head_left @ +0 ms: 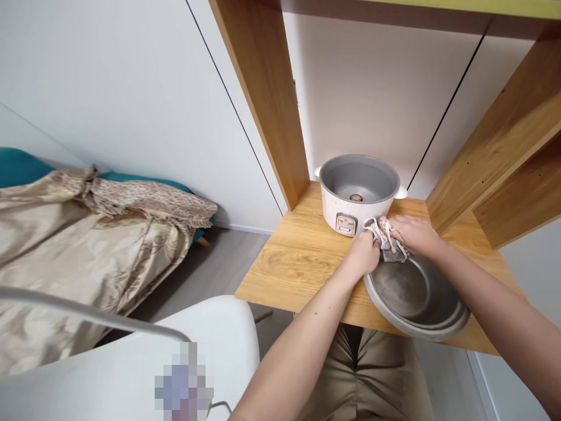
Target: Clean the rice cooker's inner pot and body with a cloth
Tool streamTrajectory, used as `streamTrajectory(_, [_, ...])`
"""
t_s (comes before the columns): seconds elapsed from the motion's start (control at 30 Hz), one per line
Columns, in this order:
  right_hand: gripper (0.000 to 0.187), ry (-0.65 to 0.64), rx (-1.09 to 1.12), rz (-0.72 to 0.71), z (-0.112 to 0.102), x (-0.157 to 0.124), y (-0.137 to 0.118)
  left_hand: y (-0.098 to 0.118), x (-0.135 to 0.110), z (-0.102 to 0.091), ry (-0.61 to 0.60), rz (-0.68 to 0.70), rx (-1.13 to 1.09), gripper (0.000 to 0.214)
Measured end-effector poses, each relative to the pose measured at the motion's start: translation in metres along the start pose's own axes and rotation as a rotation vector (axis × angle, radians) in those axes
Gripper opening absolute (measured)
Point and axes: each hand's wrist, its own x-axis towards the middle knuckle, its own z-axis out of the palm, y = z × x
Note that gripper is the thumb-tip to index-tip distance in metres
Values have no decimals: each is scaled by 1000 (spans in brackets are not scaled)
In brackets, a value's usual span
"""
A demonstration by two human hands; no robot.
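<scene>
In the head view, my left hand (367, 252) has its fingers curled closed around a bunched, patterned cloth (393, 242). My right hand (414, 234) presses against the cloth's right side, though I cannot tell how far its fingers close. The cloth sits at the far rim of a round grey metal pan (407, 289), near the table's (280, 269) near edge. Just beyond, I see the white rice cooker (328, 207), upright and lidless; a white chair (223, 333) stands near left.
</scene>
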Motion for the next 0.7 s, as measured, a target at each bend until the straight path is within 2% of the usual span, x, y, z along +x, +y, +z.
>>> streamTrajectory(0.17, [41,51,-29,-46,2,1,-8,-2,2,3,39,31,-81,32])
streamTrajectory(0.37, [42,81,-12,-130,0,3,-13,-4,1,4,31,69,-144,35])
streamTrajectory(0.7, [43,-3,20,22,-1,-2,-2,-12,3,7,16,22,-159,30])
